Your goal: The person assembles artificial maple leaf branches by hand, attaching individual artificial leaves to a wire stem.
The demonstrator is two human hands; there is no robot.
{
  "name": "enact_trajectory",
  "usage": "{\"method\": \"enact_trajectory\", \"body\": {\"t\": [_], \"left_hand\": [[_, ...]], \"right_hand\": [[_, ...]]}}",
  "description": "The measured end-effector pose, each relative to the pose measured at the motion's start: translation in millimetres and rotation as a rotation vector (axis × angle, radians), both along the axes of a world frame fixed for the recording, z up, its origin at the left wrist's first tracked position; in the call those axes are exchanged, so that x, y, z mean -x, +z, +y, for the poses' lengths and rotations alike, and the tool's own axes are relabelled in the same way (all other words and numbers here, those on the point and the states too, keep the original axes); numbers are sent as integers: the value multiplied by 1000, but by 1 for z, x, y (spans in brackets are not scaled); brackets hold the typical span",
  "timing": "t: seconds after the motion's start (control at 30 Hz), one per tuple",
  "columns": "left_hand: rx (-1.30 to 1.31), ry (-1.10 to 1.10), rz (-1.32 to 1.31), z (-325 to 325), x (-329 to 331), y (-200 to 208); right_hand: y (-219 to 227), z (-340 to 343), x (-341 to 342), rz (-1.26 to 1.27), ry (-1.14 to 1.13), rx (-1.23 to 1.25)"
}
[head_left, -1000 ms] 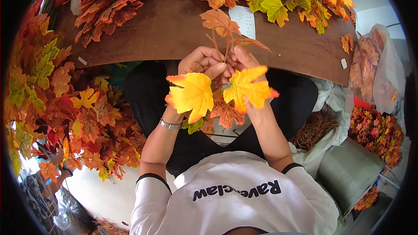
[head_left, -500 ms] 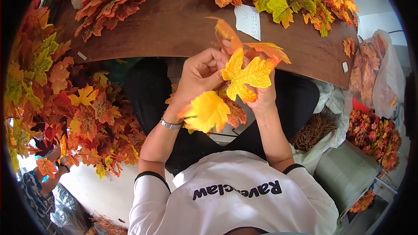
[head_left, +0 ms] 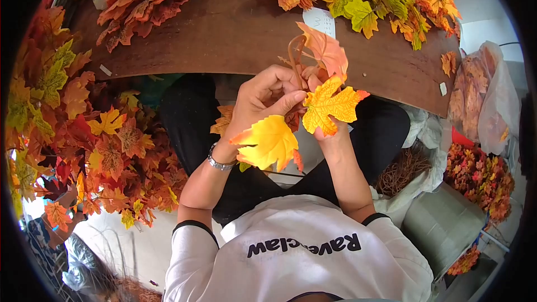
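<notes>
My left hand (head_left: 269,94) is closed, thumb and fingers pinching a brown stem (head_left: 293,60) that curves up in a loop above the fingertips. A yellow artificial maple leaf (head_left: 269,144) with orange tips hangs below this hand, over the wrist side. Close beside it, my right hand (head_left: 331,137) is closed at the same stem, its fingers largely covered by a second yellow leaf (head_left: 330,105). A pale orange leaf (head_left: 327,50) stands up above both hands. Further leaves behind the left wrist are partly hidden.
A brown table (head_left: 224,39) stands in front, bearing a stack of red-orange leaves (head_left: 146,0), green-yellow leaves (head_left: 363,0) and a paper slip (head_left: 323,21). Leafy branches (head_left: 112,151) crowd the left. At right are a plastic bag of leaves (head_left: 475,95) and a grey-green bin (head_left: 444,226).
The pale orange leaf now stands upright above the hands and the stem's loop shows. My right hand and its yellow leaf have shifted slightly right and down.
</notes>
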State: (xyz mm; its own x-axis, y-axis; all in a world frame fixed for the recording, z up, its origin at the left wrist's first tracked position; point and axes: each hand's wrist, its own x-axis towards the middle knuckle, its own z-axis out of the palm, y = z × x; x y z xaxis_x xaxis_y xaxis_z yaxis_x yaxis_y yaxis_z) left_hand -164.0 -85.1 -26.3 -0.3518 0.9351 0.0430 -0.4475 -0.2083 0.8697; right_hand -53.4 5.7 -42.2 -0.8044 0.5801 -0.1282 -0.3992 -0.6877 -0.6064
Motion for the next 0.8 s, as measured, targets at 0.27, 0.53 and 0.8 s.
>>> {"method": "enact_trajectory", "body": {"t": [0.27,0.53,0.8], "left_hand": [[-75,69,76,-4,-1,2],[-74,137,268,-3,-3,-1],[-72,169,366,-3,-4,0]], "right_hand": [[-11,-3,-4,123,31,219],[-8,-7,-7,67,33,179],[-9,-4,-7,15,64,146]]}}
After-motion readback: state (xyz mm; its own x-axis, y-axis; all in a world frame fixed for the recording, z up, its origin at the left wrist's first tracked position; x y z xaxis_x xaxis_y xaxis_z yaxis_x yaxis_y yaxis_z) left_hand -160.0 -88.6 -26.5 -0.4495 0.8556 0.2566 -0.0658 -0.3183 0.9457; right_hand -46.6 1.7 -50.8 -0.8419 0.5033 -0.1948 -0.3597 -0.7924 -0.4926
